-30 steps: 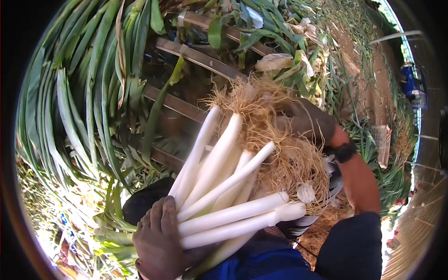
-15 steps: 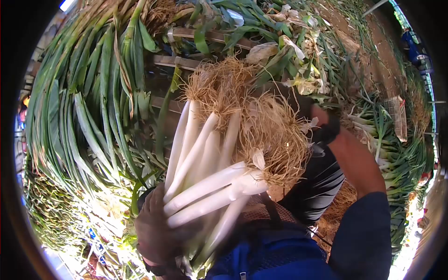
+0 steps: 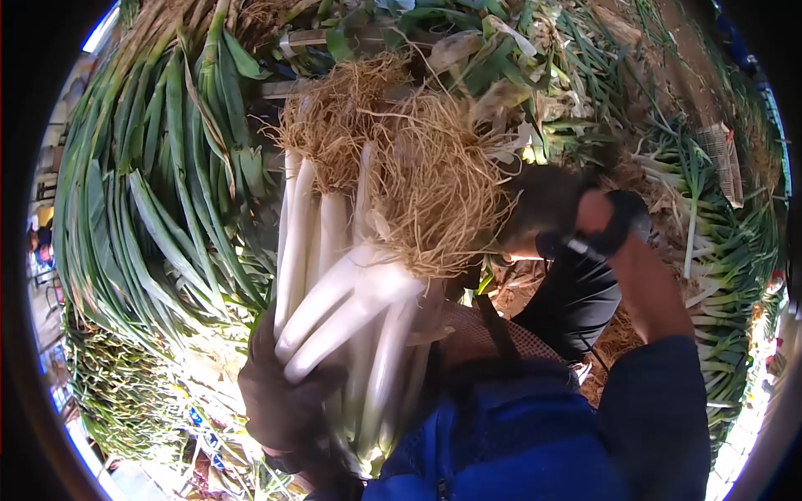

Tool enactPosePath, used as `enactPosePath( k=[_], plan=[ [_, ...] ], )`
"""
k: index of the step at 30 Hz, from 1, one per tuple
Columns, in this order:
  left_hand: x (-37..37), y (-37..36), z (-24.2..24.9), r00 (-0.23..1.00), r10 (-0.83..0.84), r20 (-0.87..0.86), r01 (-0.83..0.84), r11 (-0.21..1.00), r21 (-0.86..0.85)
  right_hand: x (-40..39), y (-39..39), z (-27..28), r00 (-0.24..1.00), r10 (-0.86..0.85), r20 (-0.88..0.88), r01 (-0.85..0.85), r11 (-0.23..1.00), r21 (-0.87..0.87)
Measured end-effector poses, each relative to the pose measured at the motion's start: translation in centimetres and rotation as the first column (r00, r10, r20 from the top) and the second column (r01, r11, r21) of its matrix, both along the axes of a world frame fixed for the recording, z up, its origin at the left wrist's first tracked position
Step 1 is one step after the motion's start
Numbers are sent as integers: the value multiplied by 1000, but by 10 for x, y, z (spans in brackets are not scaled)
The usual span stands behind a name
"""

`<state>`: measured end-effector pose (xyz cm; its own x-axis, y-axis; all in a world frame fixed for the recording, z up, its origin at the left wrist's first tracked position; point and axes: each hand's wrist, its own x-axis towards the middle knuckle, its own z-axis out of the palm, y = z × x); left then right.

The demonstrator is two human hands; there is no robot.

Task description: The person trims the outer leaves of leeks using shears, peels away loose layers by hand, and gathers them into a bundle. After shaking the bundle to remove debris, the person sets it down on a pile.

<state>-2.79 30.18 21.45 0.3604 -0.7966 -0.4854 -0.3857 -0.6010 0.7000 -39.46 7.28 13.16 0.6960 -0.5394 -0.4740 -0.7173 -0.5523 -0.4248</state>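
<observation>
A bunch of leeks (image 3: 342, 309) lies across my front, white shafts slanting down toward my body. Their tangled brown roots (image 3: 443, 184) point up and away from me. My left hand (image 3: 288, 392), in a dark glove, wraps round the shafts from the left side. Just right of the root mass is my right hand (image 3: 547, 204), also in a dark glove. Blur hides its fingers, and whether it grips any roots cannot be made out. The leaf ends of the bunch are partly hidden by my left hand and blue clothing.
A heap of long green leaves (image 3: 167, 184) fills the left side. Wooden slats (image 3: 359, 37) show behind the roots, with loose leaves and peelings around them. Rows of leeks (image 3: 710, 292) lie along the right, near a crate-like piece (image 3: 720, 163). My dark trouser leg (image 3: 572, 305) is beneath my right arm.
The bunch and its roots have shifted left and up in view, with the shafts more upright. My right hand, partly behind the roots before, now shows beside them. My left hand keeps its hold.
</observation>
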Motion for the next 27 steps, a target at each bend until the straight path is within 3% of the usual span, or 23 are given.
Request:
enactPosePath(
  k=[3, 6, 10, 15, 19, 23, 27],
  plan=[
    [-17, -10, 12, 994, 65, -88, -61, 997, 57, 44, 82, -79, 971, -208, 117, 171, 948, 268],
    [-27, -17, 21, 998, 25, -62, -20, 996, 85, 72, 106, -113, 926, -324, 191, 268, 924, 272],
    [-17, -4, 17, 955, -198, 222, 185, 979, 81, 53, 106, -88, 881, -394, 264, 345, 914, 213],
    [-11, -21, 4, 937, -243, 253, 232, 970, 72, 42, 93, -69, 896, -374, 241, 375, 926, 44],
    [-4, -26, -2, 935, -251, 253, 239, 968, 77, 61, 26, -91, 936, -295, 191, 332, 922, -200],
    [1, -26, -4, 936, -252, 248, 240, 968, 79, 77, -105, -97, 960, -268, 77, 269, 822, -502],
    [2, -26, -6, 938, -248, 241, 239, 969, 67, 64, -237, -44, 916, -386, -106, 207, 684, -700]
  ],
)
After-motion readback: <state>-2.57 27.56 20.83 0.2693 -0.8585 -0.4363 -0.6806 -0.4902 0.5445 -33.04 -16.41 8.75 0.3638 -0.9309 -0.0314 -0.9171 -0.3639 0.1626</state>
